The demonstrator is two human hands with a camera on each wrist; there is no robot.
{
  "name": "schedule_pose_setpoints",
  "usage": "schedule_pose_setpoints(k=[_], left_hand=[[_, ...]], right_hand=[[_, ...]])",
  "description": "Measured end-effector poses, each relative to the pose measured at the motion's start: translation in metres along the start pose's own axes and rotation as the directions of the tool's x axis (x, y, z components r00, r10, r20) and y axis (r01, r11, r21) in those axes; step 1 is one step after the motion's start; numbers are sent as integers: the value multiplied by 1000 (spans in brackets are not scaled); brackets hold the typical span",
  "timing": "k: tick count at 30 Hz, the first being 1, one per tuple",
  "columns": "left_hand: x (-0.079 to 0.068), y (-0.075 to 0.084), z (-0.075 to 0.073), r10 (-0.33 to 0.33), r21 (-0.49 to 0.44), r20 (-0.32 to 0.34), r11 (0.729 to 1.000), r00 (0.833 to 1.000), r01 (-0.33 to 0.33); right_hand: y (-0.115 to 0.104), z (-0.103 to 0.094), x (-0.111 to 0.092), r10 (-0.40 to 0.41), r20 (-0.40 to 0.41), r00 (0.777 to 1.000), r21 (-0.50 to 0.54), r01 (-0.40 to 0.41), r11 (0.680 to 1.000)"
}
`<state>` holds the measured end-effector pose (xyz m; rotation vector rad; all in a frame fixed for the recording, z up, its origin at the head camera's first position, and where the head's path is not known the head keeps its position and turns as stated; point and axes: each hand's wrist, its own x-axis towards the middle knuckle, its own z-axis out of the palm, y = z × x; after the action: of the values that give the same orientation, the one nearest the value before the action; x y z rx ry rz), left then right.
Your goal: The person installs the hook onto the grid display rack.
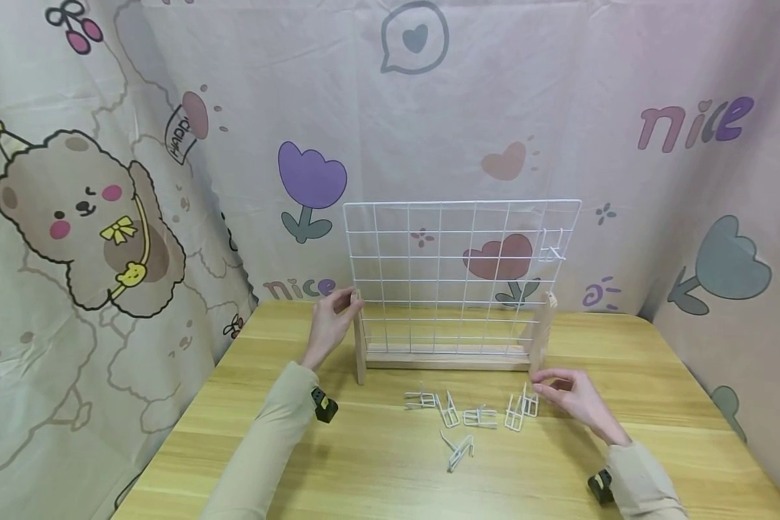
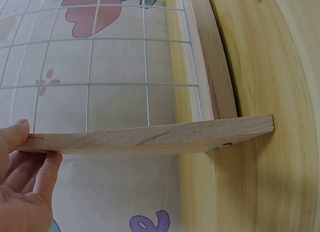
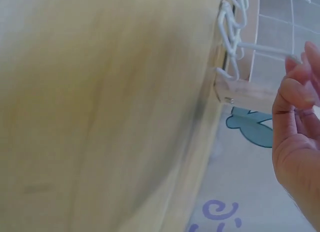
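Note:
A white wire grid panel (image 1: 458, 278) stands upright in a wooden base, with a wooden post at each side. My left hand (image 1: 331, 318) pinches the top of the left post (image 1: 360, 347); the left wrist view shows thumb and fingers on either side of this wood (image 2: 150, 137). Low by the right post (image 1: 541, 336), my right hand (image 1: 575, 397) has loosely bent fingers, close to a white wire hook (image 1: 530, 403). In the right wrist view, a hook prong (image 3: 262, 49) reaches toward the fingertips (image 3: 297, 92). Another white hook (image 1: 551, 247) hangs at the grid's upper right.
Several more white wire hooks lie on the wooden table (image 1: 364, 462) before the rack, among them one nearest the front (image 1: 457, 451). A printed curtain (image 1: 429, 108) encloses the table's back and sides.

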<state>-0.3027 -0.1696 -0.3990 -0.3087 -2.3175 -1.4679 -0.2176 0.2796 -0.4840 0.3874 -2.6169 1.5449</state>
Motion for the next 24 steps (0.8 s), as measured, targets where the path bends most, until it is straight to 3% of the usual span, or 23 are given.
schedule_pose_setpoints(k=[14, 20, 24], left_hand=[[-1, 0, 0, -7, 10, 0, 1000, 1000, 7], [-2, 1, 0, -11, 4, 0, 1000, 1000, 11], [-2, 1, 0, -19, 1, 0, 1000, 1000, 19]], right_hand=[[-9, 10, 1, -76, 146, 986, -49, 84, 995], [-7, 16, 4, -138, 166, 976, -129, 160, 979], [-7, 18, 4, -177, 179, 968, -110, 198, 974]])
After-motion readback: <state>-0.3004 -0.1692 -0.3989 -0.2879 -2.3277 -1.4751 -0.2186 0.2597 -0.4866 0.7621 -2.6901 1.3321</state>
